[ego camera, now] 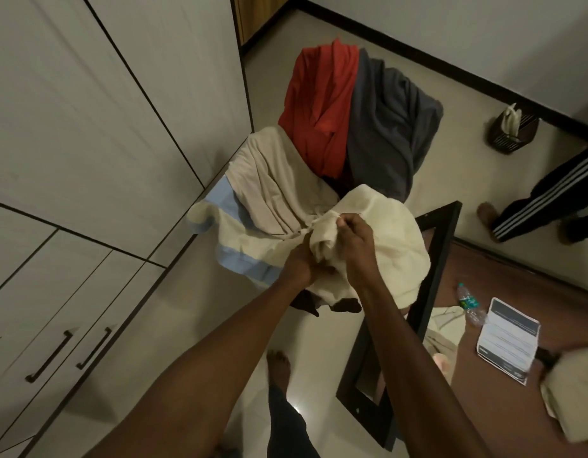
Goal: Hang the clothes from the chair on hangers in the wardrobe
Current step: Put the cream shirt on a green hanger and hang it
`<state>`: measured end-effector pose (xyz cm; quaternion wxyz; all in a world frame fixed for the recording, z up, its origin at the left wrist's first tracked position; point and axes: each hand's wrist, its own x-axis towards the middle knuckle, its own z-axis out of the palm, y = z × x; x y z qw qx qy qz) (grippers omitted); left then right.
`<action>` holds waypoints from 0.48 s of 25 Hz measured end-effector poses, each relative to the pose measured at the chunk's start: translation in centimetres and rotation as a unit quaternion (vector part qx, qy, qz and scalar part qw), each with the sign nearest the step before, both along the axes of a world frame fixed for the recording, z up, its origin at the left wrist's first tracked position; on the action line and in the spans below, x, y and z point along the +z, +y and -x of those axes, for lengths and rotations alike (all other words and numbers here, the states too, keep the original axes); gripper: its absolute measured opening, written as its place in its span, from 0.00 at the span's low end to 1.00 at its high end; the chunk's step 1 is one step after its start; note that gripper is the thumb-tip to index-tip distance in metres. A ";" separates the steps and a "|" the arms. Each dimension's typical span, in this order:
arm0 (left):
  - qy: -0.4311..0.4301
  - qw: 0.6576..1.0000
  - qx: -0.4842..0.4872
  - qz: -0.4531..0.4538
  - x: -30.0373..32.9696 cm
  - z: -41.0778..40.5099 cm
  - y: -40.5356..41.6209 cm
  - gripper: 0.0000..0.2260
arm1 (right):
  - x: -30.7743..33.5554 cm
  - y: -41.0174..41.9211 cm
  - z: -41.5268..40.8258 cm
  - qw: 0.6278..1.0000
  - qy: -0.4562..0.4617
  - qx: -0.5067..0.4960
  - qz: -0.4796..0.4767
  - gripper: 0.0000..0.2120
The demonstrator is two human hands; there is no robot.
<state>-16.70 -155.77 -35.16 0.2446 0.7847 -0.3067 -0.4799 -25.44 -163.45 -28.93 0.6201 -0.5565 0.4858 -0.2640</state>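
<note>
The cream garment (378, 233) lies bunched over the near side of the chair, its blue-banded edge (243, 262) trailing left toward the wardrobe (88, 127); its long axis runs roughly left to right across the view. Both hands meet at its middle — the right hand (350, 239) on top, fingers closed and pinching a gathered fold; the left hand (299, 266) just below and touching it, fingers curled into the cloth, though how firmly I cannot tell. The cloth spreads away from the fingers on both sides, so neither hand is nearer; the lift, I judge, must go up and left. Behind it hang a beige piece (269, 173), a red one (319, 107) and a grey one (388, 127); the wardrobe doors stand shut.
</note>
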 end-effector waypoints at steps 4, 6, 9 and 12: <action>0.074 0.974 0.198 0.079 1.4 -1.5 1.5 0.16 | 2.3 0.9 -2.4 0.996 -0.023 0.081 -0.040 0.08; 0.099 0.964 0.225 0.105 2.4 -3.1 3.7 0.13 | 3.0 0.6 -2.3 0.988 -0.057 0.138 -0.047 0.11; 0.118 0.933 0.310 0.141 3.9 -6.4 7.9 0.10 | 3.3 1.7 -1.6 0.980 -0.017 0.196 0.003 0.14; 0.149 0.899 0.376 0.169 5.3 -9.7 12.3 0.10 | 1.7 5.9 -1.3 0.957 0.102 0.270 0.043 0.31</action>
